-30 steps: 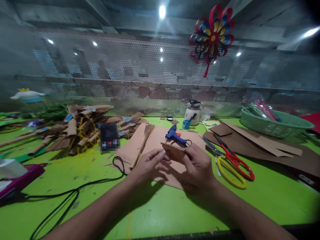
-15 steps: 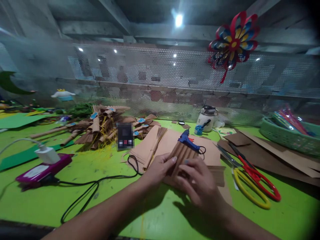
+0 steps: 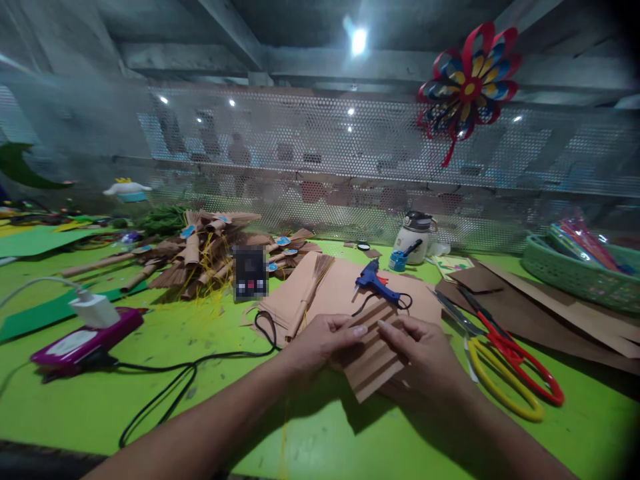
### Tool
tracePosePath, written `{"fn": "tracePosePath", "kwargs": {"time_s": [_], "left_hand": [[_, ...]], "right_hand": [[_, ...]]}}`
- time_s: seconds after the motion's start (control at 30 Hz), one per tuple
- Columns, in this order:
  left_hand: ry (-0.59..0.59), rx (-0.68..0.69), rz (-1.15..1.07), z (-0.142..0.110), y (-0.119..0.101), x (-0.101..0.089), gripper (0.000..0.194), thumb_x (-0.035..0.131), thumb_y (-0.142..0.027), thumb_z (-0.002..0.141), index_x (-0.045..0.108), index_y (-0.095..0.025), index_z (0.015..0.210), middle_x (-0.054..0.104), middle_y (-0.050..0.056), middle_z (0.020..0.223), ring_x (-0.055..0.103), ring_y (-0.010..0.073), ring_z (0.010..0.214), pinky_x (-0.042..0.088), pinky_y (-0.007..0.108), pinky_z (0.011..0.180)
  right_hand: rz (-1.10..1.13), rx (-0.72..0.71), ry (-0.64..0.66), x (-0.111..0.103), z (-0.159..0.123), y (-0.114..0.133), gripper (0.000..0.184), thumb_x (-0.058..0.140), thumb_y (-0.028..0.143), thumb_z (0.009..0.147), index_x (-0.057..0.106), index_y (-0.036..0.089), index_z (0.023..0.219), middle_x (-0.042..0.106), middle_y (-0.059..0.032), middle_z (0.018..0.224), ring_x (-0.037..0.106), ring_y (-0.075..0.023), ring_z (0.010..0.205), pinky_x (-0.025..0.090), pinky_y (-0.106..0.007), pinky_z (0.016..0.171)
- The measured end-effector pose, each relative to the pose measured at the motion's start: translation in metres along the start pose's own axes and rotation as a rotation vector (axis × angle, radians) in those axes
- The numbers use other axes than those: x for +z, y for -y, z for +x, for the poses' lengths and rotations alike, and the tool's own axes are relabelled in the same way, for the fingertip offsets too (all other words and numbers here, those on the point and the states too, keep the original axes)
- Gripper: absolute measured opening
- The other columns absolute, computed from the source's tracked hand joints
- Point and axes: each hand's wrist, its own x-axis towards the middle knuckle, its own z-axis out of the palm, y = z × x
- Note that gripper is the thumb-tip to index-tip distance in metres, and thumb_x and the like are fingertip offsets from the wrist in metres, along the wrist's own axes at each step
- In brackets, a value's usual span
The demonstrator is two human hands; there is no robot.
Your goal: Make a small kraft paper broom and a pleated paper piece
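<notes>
A piece of brown paper with accordion pleats [image 3: 373,363] is held between both hands, tilted above the green table. My left hand [image 3: 327,340] pinches its left edge, thumb on top. On the right side, my right hand [image 3: 423,343] grips the same pleated paper with the thumb lying over the folds. Just beyond the hands, a blue glue gun [image 3: 379,285] with a red trigger rests on flat sheets of brown paper [image 3: 345,273]. Left of those sheets lies a rolled, fanned paper piece [image 3: 310,293] with yellow string.
Scissors with red and yellow handles [image 3: 507,403] lie at right, near a green basket [image 3: 565,267]. A purple power strip [image 3: 90,343] and black cord [image 3: 195,365] occupy the left. Behind are a heap of paper brooms [image 3: 200,253], a pixelated phone [image 3: 251,273] and a white bottle [image 3: 414,237].
The pleated paper has turned and come down toward me, uncovering more of the glue gun. My right hand has moved from in front of the paper to grip its right side.
</notes>
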Motion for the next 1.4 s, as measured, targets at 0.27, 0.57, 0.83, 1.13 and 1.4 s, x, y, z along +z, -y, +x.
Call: {"fn": "tracePosePath", "kwargs": {"time_s": [0.27, 0.57, 0.83, 1.13, 1.4], "left_hand": [[0.118, 0.042, -0.191, -0.005, 0.005, 0.008, 0.045, 0.067, -0.028, 0.078, 0.061, -0.010, 0.118, 0.066, 0.019, 0.108, 0.064, 0.0244, 0.091, 0.049, 0.039, 0.083], [-0.051, 0.111, -0.043, -0.003, 0.008, 0.013, 0.043, 0.066, -0.028, 0.080, 0.061, -0.011, 0.119, 0.066, 0.017, 0.113, 0.061, 0.0290, 0.104, 0.046, 0.040, 0.092], [-0.085, 0.087, -0.136, -0.003, 0.008, 0.009, 0.045, 0.065, -0.027, 0.079, 0.060, -0.010, 0.121, 0.066, 0.019, 0.112, 0.065, 0.0293, 0.098, 0.050, 0.040, 0.087], [-0.143, 0.134, -0.084, -0.001, 0.008, 0.006, 0.042, 0.064, -0.035, 0.080, 0.063, -0.013, 0.116, 0.067, 0.016, 0.113, 0.065, 0.0273, 0.099, 0.051, 0.037, 0.084], [-0.170, 0.146, -0.052, -0.001, 0.006, 0.005, 0.046, 0.065, -0.036, 0.078, 0.061, -0.011, 0.117, 0.067, 0.016, 0.111, 0.065, 0.0274, 0.096, 0.050, 0.039, 0.085]], "right_hand": [[0.113, 0.006, -0.150, -0.003, 0.000, 0.009, 0.036, 0.072, 0.049, 0.068, 0.066, 0.014, 0.074, 0.061, -0.0006, 0.066, 0.051, -0.0129, 0.060, 0.042, -0.021, 0.054], [0.139, -0.035, -0.062, 0.010, 0.003, -0.014, 0.029, 0.069, 0.043, 0.075, 0.067, 0.015, 0.082, 0.066, -0.0018, 0.072, 0.057, -0.0145, 0.064, 0.046, -0.024, 0.059], [0.258, 0.000, 0.026, 0.009, -0.004, -0.012, 0.057, 0.077, 0.035, 0.068, 0.054, 0.018, 0.118, 0.071, -0.0082, 0.094, 0.067, -0.0220, 0.079, 0.053, -0.036, 0.072], [0.289, -0.038, 0.120, 0.009, -0.015, -0.013, 0.061, 0.078, 0.028, 0.067, 0.050, 0.020, 0.121, 0.067, -0.0102, 0.109, 0.064, -0.0257, 0.099, 0.049, -0.043, 0.089], [0.306, -0.032, 0.068, 0.012, -0.017, -0.013, 0.064, 0.082, 0.031, 0.060, 0.054, 0.019, 0.116, 0.069, -0.0095, 0.102, 0.064, -0.0248, 0.097, 0.048, -0.041, 0.089]]}}
